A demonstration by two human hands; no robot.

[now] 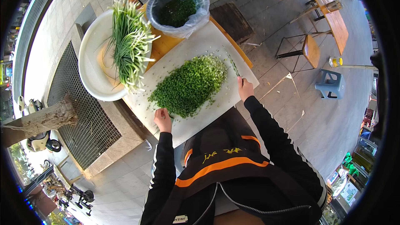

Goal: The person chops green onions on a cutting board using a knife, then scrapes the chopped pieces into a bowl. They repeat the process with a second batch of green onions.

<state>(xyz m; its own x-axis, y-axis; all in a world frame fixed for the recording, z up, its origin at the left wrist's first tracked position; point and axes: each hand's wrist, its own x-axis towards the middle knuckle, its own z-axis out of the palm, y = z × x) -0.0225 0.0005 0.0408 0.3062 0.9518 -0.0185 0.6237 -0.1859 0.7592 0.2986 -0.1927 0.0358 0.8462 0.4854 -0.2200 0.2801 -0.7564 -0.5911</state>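
Note:
A large pile of finely chopped green onions (190, 86) lies on a white cutting board (215, 45). At the board's right edge my right hand (245, 88) is closed around the handle of a knife (232, 62), whose blade points away from me and carries green bits. My left hand (162, 119), fingers bent together, is at the board's near left edge by a few green pieces; whether it pinches any of them cannot be told. Whole green onions (128, 47) lie in a bundle across a round white plastic basket (86, 65) at the far left of the board.
A bag-lined tub (204, 9) of chopped greens stands beyond the board on a wooden table (167, 45). Left are a tree trunk (47, 120) and a ground grate (90, 128). Right are a wooden stool (311, 51), a blue plastic stool (332, 84) and another table (336, 22).

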